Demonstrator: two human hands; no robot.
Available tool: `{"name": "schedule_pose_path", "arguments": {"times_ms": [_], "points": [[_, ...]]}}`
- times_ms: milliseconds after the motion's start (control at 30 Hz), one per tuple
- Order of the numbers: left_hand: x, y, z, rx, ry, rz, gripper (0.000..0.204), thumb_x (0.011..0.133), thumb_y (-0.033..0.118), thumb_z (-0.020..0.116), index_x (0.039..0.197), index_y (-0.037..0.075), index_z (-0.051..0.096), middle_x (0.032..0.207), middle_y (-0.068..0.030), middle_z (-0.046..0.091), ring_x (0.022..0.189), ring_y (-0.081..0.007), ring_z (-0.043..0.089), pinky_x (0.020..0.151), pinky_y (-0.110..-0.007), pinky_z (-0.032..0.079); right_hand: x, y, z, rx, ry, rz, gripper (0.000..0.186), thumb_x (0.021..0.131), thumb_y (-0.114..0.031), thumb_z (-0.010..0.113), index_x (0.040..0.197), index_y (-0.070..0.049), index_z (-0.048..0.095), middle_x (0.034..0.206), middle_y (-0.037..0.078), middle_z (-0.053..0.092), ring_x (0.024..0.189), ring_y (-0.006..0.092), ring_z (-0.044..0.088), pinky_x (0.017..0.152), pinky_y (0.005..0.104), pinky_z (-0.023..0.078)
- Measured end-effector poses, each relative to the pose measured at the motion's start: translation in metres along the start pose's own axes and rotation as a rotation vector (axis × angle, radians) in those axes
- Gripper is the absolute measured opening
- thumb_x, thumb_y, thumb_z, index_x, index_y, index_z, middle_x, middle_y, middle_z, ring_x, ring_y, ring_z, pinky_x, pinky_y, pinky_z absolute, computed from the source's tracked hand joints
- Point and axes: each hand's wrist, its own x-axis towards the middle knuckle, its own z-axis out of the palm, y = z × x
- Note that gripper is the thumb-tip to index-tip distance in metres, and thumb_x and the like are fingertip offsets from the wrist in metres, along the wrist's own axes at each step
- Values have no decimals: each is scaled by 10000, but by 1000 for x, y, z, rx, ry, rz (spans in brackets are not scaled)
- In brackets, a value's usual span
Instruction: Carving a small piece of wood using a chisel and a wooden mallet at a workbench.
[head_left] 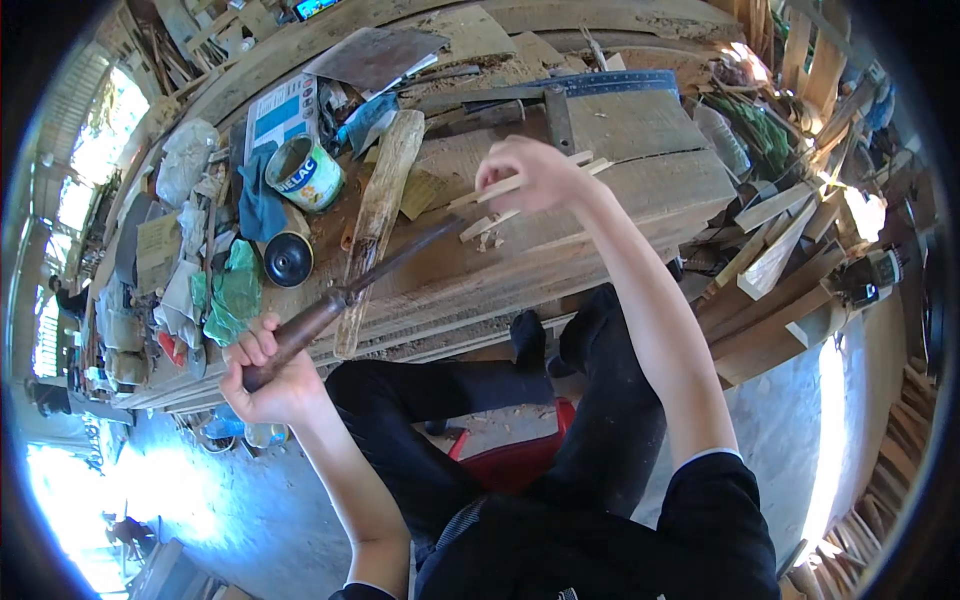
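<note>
My left hand (268, 378) grips the dark wooden handle of a long chisel-like tool (400, 256), whose thin metal blade points up and right. Near the blade's tip my right hand (528, 175) has its fingers curled on a thin pale wooden stick (574, 162). A second pale strip (596, 168) lies just under it on the wooden bench (660, 185), with small shavings (488, 241) nearby. A long rough wood piece (385, 185) lies left of that hand, crossing under the tool.
A tin can (303, 178), black round object (287, 260), blue cloth (258, 190), green bag (232, 290) and clamp-like metal bar (558, 120) crowd the bench. Scrap boards (775, 260) are piled right. A red seat (515, 455) is under me. A person (70, 295) is at far left.
</note>
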Motion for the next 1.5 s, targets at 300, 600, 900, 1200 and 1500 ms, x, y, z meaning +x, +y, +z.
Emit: {"name": "schedule_pose_path", "arguments": {"times_ms": [300,600,900,1200,1500], "points": [[-26,-16,16,342,-212,126,181,812,241,433,702,100,402,573,-53,408,558,-181,427,670,-400,416,-6,0,11,-235,-176,33,105,708,-153,683,784,-85,708,841,68,636,878,267,605,787,369,485],[-49,-19,10,420,-262,290,179,822,196,392,730,46,422,554,-99,451,489,-213,462,625,-431,468,-12,-4,19,-354,-64,-29,65,699,-126,674,739,-75,675,830,59,631,879,257,596,794,373,483],[-53,-15,13,444,-293,269,172,820,192,391,739,44,429,569,-115,464,523,-226,478,658,-437,476,-13,-14,-8,88,121,142,91,743,-128,712,789,-51,695,787,77,661,761,201,625,710,294,495],[-50,-17,25,464,-289,220,168,808,216,396,728,69,415,582,-79,419,561,-200,438,684,-420,438,-27,-8,-31,-76,87,190,186,704,-157,705,885,-115,712,691,45,648,766,237,646,754,374,510],[26,-29,109,274,-452,-176,202,791,222,481,655,95,402,583,-36,377,571,-168,367,619,-355,344,-19,-7,-6,-376,-119,304,170,638,-194,728,795,-130,732,810,72,698,793,255,663,723,363,525]]}}
